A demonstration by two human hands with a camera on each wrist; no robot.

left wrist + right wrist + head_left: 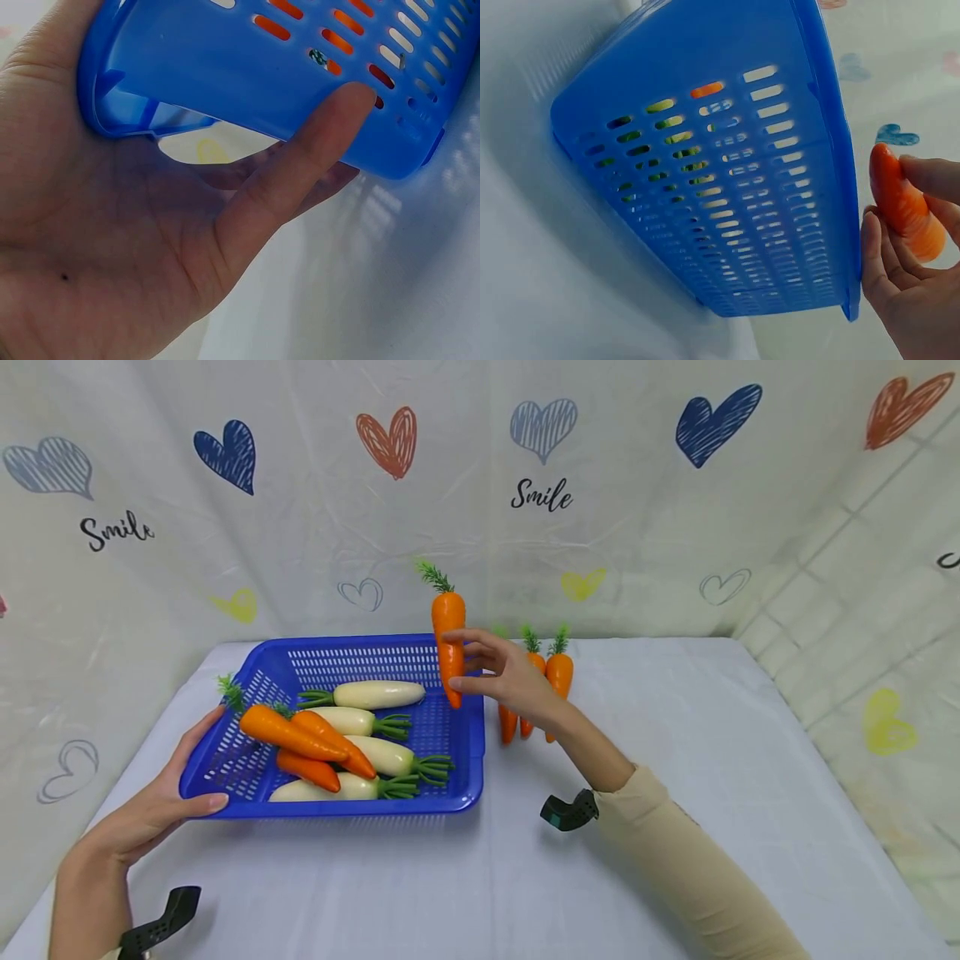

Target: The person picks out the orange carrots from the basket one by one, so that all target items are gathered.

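Note:
My right hand (510, 677) pinches an orange carrot (448, 631) with a green top, held upright over the right rim of the blue basket (480, 760). In the right wrist view, the carrot (901, 202) sits between thumb and fingers, beside the basket wall (780, 187). My left hand (161, 802) grips the basket's left end, its thumb over the front rim. The left wrist view shows that hand (187, 217) against the outer wall (217, 67). Inside the basket, several carrots (288, 732) lie on top of several white radishes (378, 694) with green stems.
Several more carrots (559, 675) lie on the white tablecloth (675, 718) just right of the basket, partly hidden behind my right hand. A white curtain (465, 527) printed with hearts hangs behind the table. Dark wrist mounts (570, 811) sit on both wrists.

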